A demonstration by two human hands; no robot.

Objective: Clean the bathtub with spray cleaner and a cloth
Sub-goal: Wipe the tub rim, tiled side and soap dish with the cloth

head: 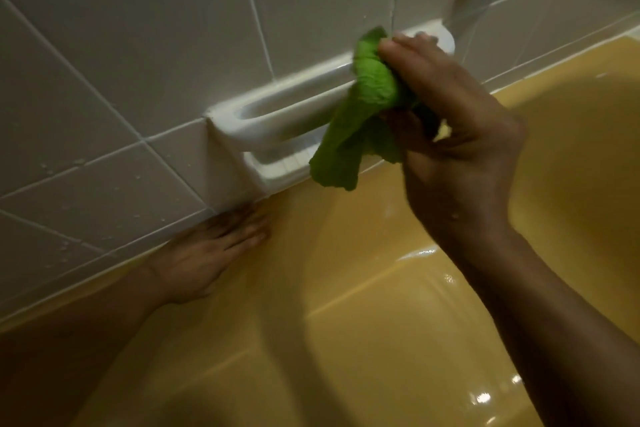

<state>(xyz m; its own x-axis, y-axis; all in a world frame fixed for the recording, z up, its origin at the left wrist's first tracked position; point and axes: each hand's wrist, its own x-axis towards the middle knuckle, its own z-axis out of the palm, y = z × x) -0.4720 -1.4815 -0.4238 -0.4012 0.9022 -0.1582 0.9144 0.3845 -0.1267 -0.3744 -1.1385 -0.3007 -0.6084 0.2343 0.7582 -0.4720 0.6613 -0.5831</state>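
Fingers (pixel 415 52) of the right hand (pixel 460 156) clutch the cloth (pixel 374 87) against the handle (pixel 294 107), left hand (pixel 207 253) flat; best wipe its full length.

No text, label, brand mark or number can be read anywhere in the view. The green cloth (pixel 367 94) at centre, the yellow bathtub (pixel 346 288) across the lower frame, the white wall tiles (pixel 121 28) at upper left and the white soap dish (pixel 277 118) set among them show only plain surfaces.
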